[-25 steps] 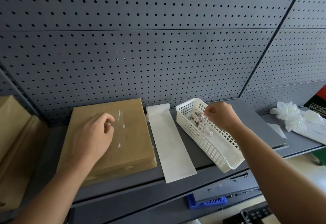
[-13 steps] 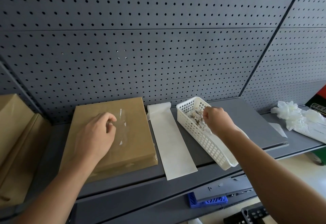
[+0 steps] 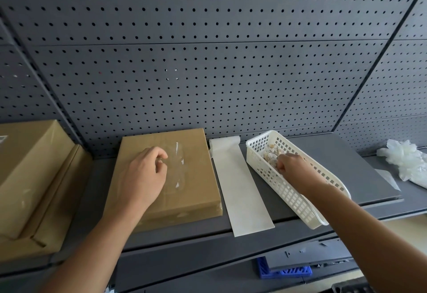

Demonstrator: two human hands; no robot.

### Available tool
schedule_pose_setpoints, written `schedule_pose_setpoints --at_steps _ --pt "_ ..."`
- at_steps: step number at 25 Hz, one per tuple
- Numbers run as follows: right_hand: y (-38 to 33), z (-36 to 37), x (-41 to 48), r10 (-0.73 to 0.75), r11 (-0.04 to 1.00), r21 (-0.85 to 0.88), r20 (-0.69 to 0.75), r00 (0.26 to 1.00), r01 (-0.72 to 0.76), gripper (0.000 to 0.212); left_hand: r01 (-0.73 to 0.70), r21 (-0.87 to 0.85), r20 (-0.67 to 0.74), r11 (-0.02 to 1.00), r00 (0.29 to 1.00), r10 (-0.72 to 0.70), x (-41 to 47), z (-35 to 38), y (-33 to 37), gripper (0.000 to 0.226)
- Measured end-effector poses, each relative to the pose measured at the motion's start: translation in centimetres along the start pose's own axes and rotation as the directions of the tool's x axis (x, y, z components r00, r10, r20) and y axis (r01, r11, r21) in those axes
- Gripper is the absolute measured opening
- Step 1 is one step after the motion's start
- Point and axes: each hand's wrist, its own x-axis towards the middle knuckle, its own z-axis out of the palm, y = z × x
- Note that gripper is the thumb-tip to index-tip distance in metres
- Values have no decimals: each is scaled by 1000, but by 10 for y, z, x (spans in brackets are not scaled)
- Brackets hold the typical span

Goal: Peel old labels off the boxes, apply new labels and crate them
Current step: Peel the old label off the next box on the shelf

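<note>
So the flat brown box [image 3: 194,195] is lying on the grey shelf [image 3: 346,168], right up against the pegboard [image 3: 208,84]. The left hand [image 3: 143,177] rests on top of it, fingers curled in next to a shiny patch of clear tape [image 3: 178,168]. Honestly can't tell if that grip has hold of the tape edge or nothing at all.

The right hand [image 3: 291,163] is down inside the white basket [image 3: 298,202], knuckles up, fingers tucked into a pile of crumpled label scraps [image 3: 269,153]. Fingertips are hidden, so can't call that grip either.

A white backing strip [image 3: 240,191] lies between box and basket. More brown boxes [image 3: 30,165] sit at the far left.
</note>
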Motion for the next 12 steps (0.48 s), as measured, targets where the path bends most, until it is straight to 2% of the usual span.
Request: schedule_pose_setpoints --at_steps 4,9,10,12 --pt "-5 -12 -5 8 1000 18 47 999 -9 15 -6 3 -12 1000 1000 6 0 -1 -3 17" --pt "-4 -33 -10 93 988 107 179 979 -113 9 10 41 -17 999 1000 -9 -1 -2 -6 17" --pt "-3 -37 -10 110 985 115 175 978 -131 13 10 41 -17 999 1000 -9 -1 -3 -6 17" --pt "-3 -49 -8 143 982 111 79 987 -151 22 6 39 -16 999 1000 -5 0 -3 -7 17"
